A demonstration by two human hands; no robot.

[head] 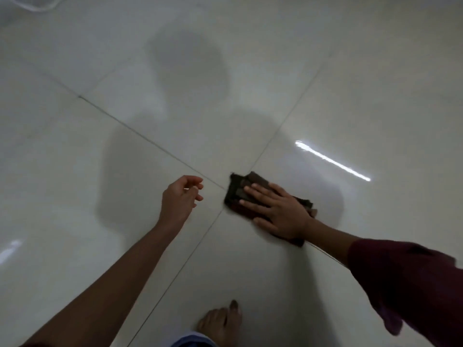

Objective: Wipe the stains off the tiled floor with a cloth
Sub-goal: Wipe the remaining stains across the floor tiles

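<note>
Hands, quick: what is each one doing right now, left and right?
Left hand: loosely open, empty, raised off the floor.
Right hand: open, fingers spread, pressed flat on the dark cloth.

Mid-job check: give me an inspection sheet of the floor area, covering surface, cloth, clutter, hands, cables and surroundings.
Surface: glossy pale tiled floor; grout lines cross near the cloth; no stains clearly visible.
Job's things: dark cloth lies flat on the floor beside the grout crossing.
Clutter: nothing seen.
Grippers: right hand pressed flat on the cloth, fingers spread; left hand empty, loosely curled, beside the cloth without touching it.
Cables: nothing seen.
Surroundings: bare foot at the bottom edge; light glare on a tile; pale blurred shape top left, unidentifiable.
</note>
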